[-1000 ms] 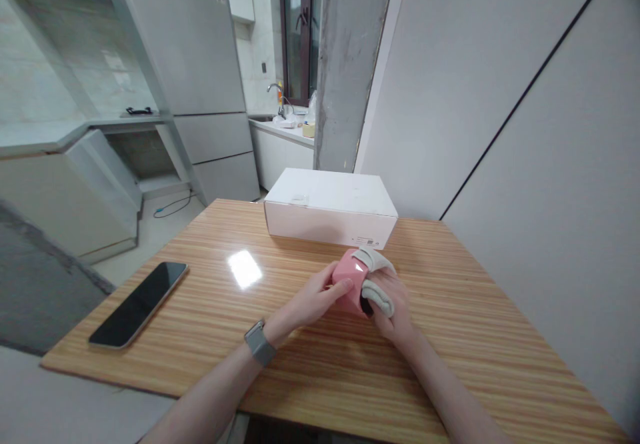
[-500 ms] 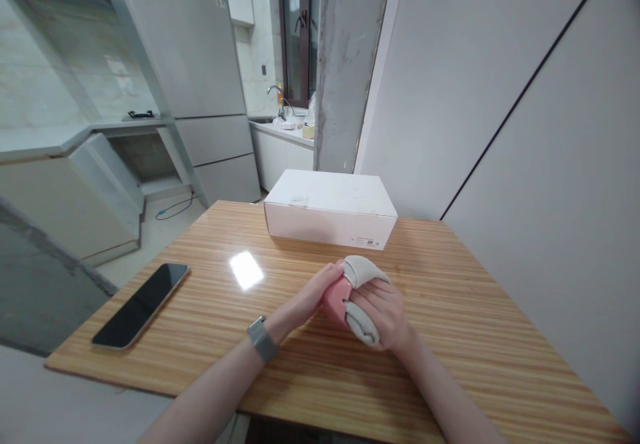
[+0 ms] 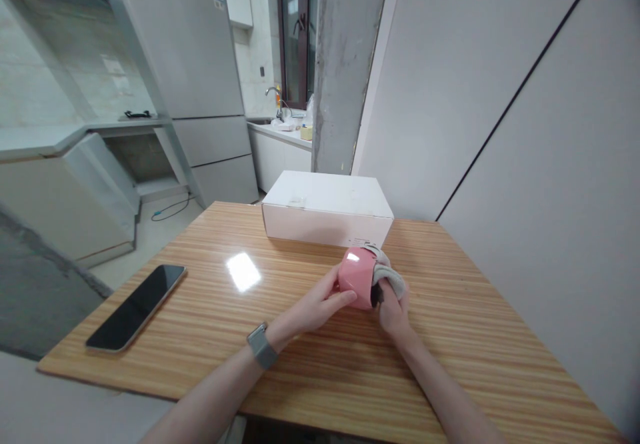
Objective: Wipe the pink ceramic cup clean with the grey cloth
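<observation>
A glossy pink, rounded object (image 3: 356,277) is held above the wooden table; its dark open side faces right. It looks cup-like, but I cannot tell its exact kind. My left hand (image 3: 320,302) grips it from the left, thumb along its lower front and fingers behind. At the opening, my right hand (image 3: 393,307) is closed on a folded light grey cloth (image 3: 390,277), which rests against the pink rim. Some right fingers are hidden by the cloth and the object. A watch with a grey band (image 3: 262,345) is on my left wrist.
A white box (image 3: 327,207) sits on the wooden table (image 3: 480,337) beyond my hands. A black-screened phone (image 3: 137,307) lies at the left. White wall panels rise on the right; a fridge (image 3: 175,51) and sink counter stand behind.
The pink object has turned, showing its glossy side and bringing its dark opening to the right. My right hand has gone from flat over the cloth to gripping it at the opening.
</observation>
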A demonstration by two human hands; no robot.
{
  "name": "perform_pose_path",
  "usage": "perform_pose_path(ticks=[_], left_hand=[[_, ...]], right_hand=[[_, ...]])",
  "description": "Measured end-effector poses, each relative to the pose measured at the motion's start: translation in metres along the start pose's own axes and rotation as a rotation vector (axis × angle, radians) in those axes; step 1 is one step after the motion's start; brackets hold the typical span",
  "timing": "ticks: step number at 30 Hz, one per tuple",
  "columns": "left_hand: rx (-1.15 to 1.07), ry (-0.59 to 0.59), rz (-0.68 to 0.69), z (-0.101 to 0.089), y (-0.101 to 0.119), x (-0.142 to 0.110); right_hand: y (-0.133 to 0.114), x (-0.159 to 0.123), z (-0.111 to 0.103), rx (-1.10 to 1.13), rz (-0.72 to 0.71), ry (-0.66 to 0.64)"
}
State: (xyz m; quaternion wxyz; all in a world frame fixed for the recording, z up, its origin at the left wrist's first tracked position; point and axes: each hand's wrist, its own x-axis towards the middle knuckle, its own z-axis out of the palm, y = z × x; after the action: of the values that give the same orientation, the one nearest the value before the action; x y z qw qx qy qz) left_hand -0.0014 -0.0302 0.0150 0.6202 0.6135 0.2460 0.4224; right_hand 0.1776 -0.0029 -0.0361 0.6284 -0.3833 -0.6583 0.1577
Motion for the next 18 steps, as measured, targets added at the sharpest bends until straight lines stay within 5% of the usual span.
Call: perform_pose_path(ticks=[4, 8, 11, 14, 18], left_hand=[[-0.228, 0.085, -0.046, -0.003, -0.013, 0.006], [-0.382, 0.211, -0.130, -0.009, -0.024, 0.013], [-0.234, 0.209, -0.067, -0.009, -0.019, 0.013], [-0.010, 0.196, -0.014, -0.006, -0.010, 0.009], [0.053, 0.220, -0.002, -0.001, -0.004, 0.005]], right_hand=[[-0.005, 0.002, -0.005, -0.026, -0.080, -0.038], [-0.026, 0.006, -0.005, -0.145, -0.474, -0.357], [-0.037, 0.007, 0.001, -0.226, -0.675, -0.444], [-0.041, 0.008, 0.002, -0.245, -0.659, -0.400], [-0.041, 0.011, -0.003, -0.197, -0.463, -0.383]])
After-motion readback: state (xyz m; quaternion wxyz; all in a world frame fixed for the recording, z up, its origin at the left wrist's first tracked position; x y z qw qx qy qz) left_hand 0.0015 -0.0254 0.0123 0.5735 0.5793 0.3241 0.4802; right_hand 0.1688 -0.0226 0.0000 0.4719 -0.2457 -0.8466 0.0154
